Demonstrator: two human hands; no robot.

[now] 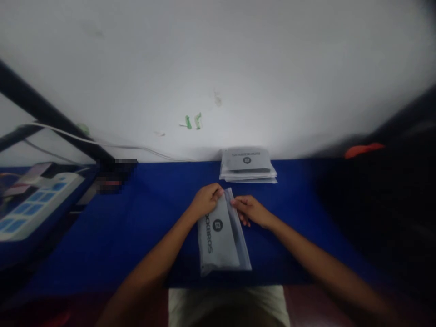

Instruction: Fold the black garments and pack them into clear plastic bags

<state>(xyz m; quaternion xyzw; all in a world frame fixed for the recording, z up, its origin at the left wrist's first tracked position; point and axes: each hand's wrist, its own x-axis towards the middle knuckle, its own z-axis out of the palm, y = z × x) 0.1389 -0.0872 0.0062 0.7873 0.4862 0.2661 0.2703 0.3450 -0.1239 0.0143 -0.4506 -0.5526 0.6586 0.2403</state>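
A grey zip pouch (221,240) printed with dark lettering lies lengthwise on the blue table top (143,227) in front of me. My left hand (206,200) pinches its far end at the left, fingers closed on the pouch. My right hand (250,210) grips the same far end from the right, at the clear zip strip. Beyond the hands, a stack of similar grey pouches (247,165) rests by the wall.
A white wall (218,68) rises right behind the table, with green marks (192,121) on it. A white power strip with blue switches (34,204) and a cable (102,144) lie at the left. Dark shapes with an orange piece (363,149) fill the right.
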